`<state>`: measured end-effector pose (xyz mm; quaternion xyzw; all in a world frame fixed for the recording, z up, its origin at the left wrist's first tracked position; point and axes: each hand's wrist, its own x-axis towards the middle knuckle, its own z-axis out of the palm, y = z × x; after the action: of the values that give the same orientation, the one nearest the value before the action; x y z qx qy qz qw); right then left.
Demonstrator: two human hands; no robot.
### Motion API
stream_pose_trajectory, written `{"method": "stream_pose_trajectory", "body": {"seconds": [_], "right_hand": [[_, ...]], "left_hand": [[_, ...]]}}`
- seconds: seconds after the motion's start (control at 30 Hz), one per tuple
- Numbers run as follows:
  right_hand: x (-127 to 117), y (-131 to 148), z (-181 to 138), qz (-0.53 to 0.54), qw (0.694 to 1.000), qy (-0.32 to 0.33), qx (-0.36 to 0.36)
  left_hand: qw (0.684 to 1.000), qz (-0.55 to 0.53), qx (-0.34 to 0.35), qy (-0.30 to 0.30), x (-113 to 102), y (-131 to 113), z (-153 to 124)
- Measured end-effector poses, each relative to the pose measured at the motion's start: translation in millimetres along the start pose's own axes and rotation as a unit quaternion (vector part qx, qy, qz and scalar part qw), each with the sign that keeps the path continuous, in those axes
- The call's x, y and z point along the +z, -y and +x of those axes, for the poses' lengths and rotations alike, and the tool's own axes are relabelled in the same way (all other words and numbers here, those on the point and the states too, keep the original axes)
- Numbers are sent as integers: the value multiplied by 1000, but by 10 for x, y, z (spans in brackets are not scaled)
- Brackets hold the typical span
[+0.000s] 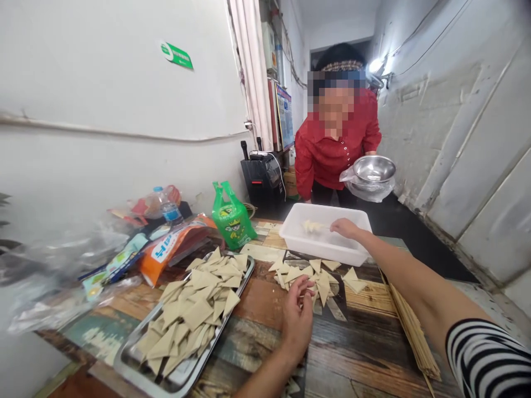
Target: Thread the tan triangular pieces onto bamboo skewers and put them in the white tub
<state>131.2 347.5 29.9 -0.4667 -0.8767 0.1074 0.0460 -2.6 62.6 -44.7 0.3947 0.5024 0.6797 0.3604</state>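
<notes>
Head view, looking down over a worn wooden table [257, 301], and both hands are busy. The right hand [345, 226] reaches out over the rim of the white plastic tub [327, 243], fingers curled down on a skewer whose pale folded pieces [312, 225] lie inside the tub; the fingertips sit right at the near end of it, pinching or just letting go, I cannot tell which. The left hand [297, 315] rests on the table, fingers loosely curled and touching the near edge of the loose pile of tan triangles [317, 276], nothing clearly gripped between them.

To the left, a metal tray [136, 362] is heaped with more triangles, and a bundle of bamboo skewers [412, 331] lies along the right edge of the table, under the right forearm. Across the table a person in a red top [336, 149] holds a steel bowl [373, 168].

Risks, as I judge them: the forearm hangs just above those skewers, so a careless sweep back could roll them off the edge. The thin triangles overlap, so the left fingers may drag up two at once. And the tub sits near the far edge, so a push could shift it.
</notes>
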Motion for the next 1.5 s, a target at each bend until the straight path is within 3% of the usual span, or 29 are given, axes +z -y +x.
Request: {"method": "stream_pose_trajectory", "body": {"seconds": [0.17,0.37,0.53,0.67,0.77,0.93,1.07,1.5], "right_hand": [[102,13,60,-11,1000,12,16],[-87,-24,-188,-27,996,-73,53],[-207,-316,-1109,-51,983,-107,139],[-27,-376,-1961,-58,973,-55,219],[163,-257,-2312,-47,964,-6,263],[392,-89,-2356,-10,950,25,310],[490,-147,-2279,15,941,20,338],[472,-248,-2308,78,933,61,346]], "left_hand": [[1000,-13,-9,-2,10,-27,-21],[1000,-23,-15,8,28,-87,-21],[998,-39,-44,18,65,-136,-27],[998,-15,-52,13,76,-145,-17],[999,31,-31,19,65,-125,-5],[996,77,-3,44,16,-34,11],[995,81,4,62,-9,53,14],[976,181,43,112,-20,44,-26]]}}
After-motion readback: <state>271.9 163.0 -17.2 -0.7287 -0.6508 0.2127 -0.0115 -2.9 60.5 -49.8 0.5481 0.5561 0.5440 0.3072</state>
